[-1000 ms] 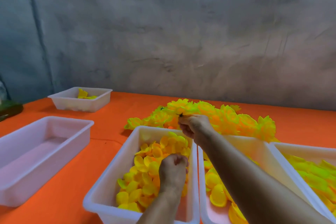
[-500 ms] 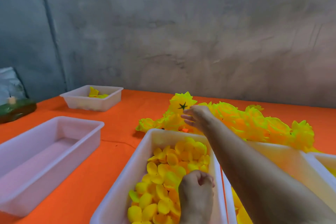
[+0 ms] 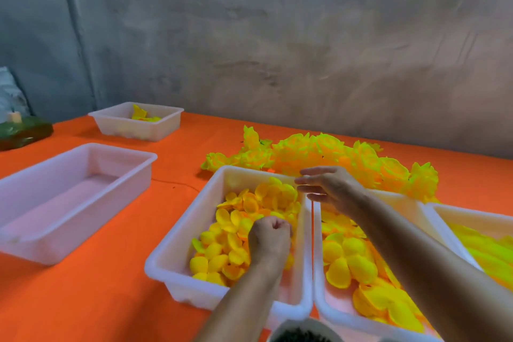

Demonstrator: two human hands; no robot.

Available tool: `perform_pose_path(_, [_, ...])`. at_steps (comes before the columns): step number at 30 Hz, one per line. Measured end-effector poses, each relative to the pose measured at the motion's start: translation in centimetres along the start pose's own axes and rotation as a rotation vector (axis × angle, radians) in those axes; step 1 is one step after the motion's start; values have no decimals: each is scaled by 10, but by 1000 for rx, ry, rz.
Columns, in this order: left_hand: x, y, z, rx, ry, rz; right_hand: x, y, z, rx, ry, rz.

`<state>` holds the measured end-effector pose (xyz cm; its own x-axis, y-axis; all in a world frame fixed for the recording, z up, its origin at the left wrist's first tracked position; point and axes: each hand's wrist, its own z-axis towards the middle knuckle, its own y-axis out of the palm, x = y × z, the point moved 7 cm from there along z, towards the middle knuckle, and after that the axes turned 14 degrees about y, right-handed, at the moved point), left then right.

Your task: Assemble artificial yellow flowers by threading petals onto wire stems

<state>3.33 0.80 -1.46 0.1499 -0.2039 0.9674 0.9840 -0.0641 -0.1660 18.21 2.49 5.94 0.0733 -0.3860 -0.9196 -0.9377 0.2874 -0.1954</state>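
Petals (image 3: 238,233), small, cupped, glossy yellow-orange, heaped in white tray (image 3: 177,233)

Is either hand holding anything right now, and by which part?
Right hand: nothing, fingers spread open. Left hand is fisted among the small petals in their tray; whether it grips any cannot be told.

right hand (image 3: 330,189) blurred, dark bowl (image 3: 304,333) — cut off below

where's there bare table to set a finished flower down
Bare orange cloth lies between the empty tray, the far small tray and the small-petal tray. Right of that it is crowded: trays side by side, flower pile behind.
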Motion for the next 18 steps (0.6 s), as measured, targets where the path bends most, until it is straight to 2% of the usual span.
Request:
perform_pose_path(7, [0,-19,2,189,-32,-73,51,-33,-43,67,-117,-51])
perform_pose_path(10, [3,-25,6,217,-34,-86,64,-29,-48,70,-149,-15])
perform_pose_path(14, [17,-41,28,152,-17,-8,62,-19,-49,70,-224,-6])
perform_pose_path(18, [21,-56,51,-15,63,301,48,-8,-43,91,-302,-13])
